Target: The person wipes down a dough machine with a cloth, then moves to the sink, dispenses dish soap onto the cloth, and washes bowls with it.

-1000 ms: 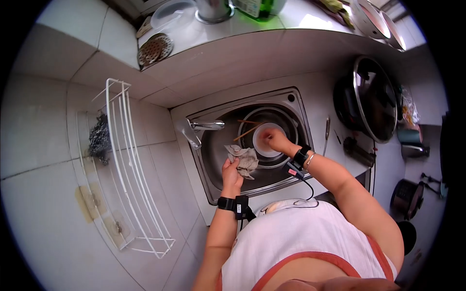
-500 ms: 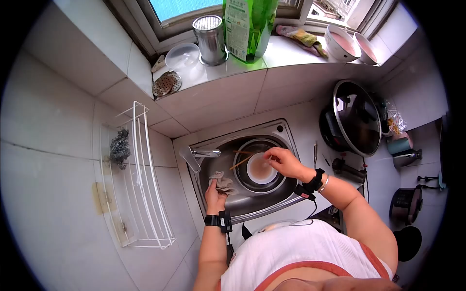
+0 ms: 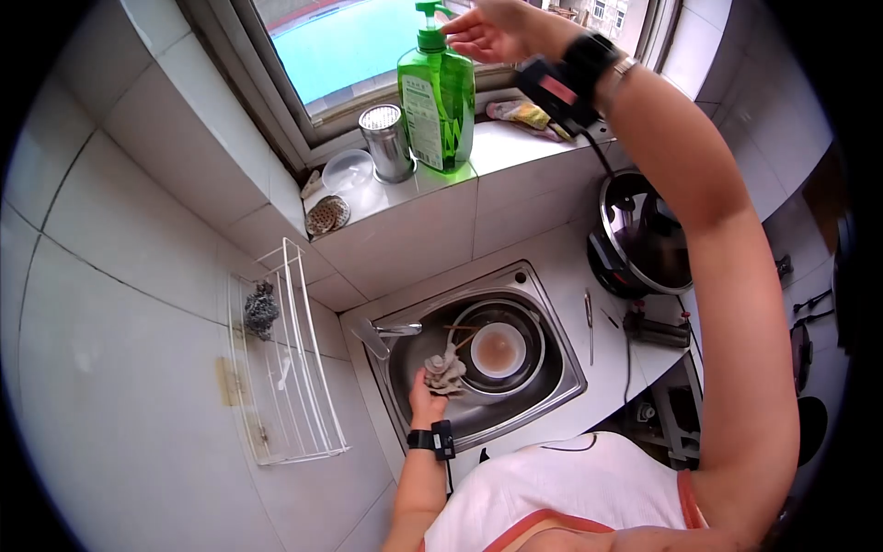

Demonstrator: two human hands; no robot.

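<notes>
My left hand (image 3: 427, 397) grips a crumpled greyish dishcloth (image 3: 445, 375) over the left part of the sink (image 3: 418, 448). At the window, my right hand (image 3: 486, 33) is raised beside the pump head of a green soap bottle (image 3: 435, 110), fingers stretched and slightly apart. Whether its fingertips touch the pump I cannot tell. Down in the sink, a white bowl (image 3: 475, 353) of cloudy liquid sits inside a round metal pan (image 3: 537, 361). Wooden chopsticks (image 3: 466, 341) lean by the bowl, partly behind the cloth.
A faucet (image 3: 397, 329) reaches over the sink's left side. On the sill are a metal shaker (image 3: 386, 143), a clear plastic bowl (image 3: 349, 171) and a colourful cloth (image 3: 529, 118). A white wire rack (image 3: 308, 368) hangs on the left wall. A lidded cooker (image 3: 635, 244) stands right.
My right hand has left the bowl and risen to the soap bottle's pump. The left hand keeps hold of the dishcloth in the sink. The view has tilted up toward the window.
</notes>
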